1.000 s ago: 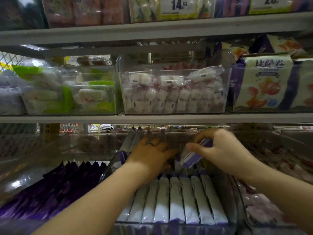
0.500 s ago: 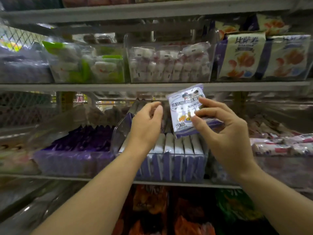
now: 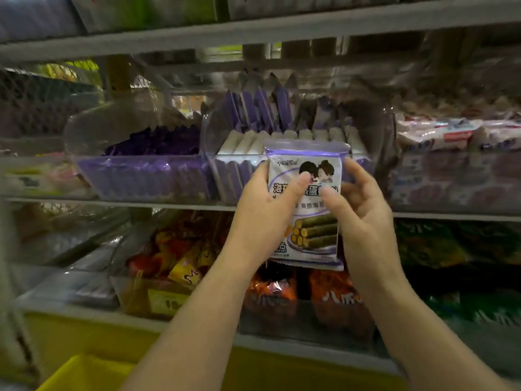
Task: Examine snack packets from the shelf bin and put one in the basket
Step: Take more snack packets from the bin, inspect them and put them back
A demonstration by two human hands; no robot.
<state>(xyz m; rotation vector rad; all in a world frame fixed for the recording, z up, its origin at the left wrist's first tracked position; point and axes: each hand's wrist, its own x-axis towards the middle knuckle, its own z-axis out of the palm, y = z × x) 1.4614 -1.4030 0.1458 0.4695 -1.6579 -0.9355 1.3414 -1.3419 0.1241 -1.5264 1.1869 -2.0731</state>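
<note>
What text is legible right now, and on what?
"海" and "点": on the packet; its other characters are hidden or blurred.
"八": on the orange bag on the lower shelf; the rest is unclear.
Yellow price tag: digits too blurred to read.
Binned packets and other bags: no readable text.

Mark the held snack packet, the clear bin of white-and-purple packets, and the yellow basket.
snack packet (image 3: pixel 314 232), head view, on the printed picture of rolls.
clear bin (image 3: pixel 234 179), head view, on its front wall.
yellow basket (image 3: pixel 84 371), head view, on its visible yellow side.
</note>
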